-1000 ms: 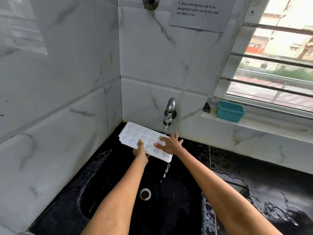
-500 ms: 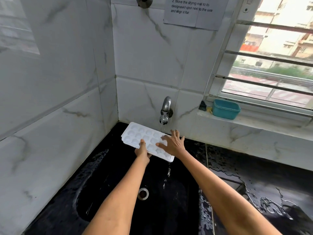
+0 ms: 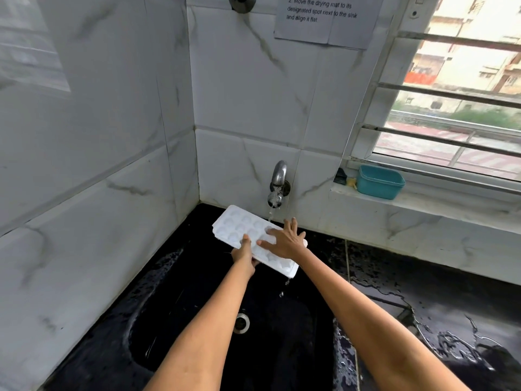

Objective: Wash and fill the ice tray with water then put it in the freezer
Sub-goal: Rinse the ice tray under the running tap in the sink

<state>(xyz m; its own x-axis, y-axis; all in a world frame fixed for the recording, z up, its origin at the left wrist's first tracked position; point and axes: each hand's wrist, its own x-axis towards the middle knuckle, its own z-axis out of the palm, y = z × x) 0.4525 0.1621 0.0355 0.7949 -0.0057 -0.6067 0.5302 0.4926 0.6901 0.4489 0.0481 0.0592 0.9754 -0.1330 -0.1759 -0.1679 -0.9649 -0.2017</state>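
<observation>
**Ice tray under the tap**

The white ice tray (image 3: pixel 245 230) is over the black sink (image 3: pixel 197 320), just below the tap (image 3: pixel 277 183). The left hand (image 3: pixel 244 256) grips its near edge. The right hand (image 3: pixel 284 239) lies flat on top, fingers spread. Water drips down. A teal tub (image 3: pixel 379 186) sits right of the tap.

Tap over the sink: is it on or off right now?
On. A thin stream falls from the tap onto the ice tray, and drops fall off the tray's lower edge into the sink.
</observation>
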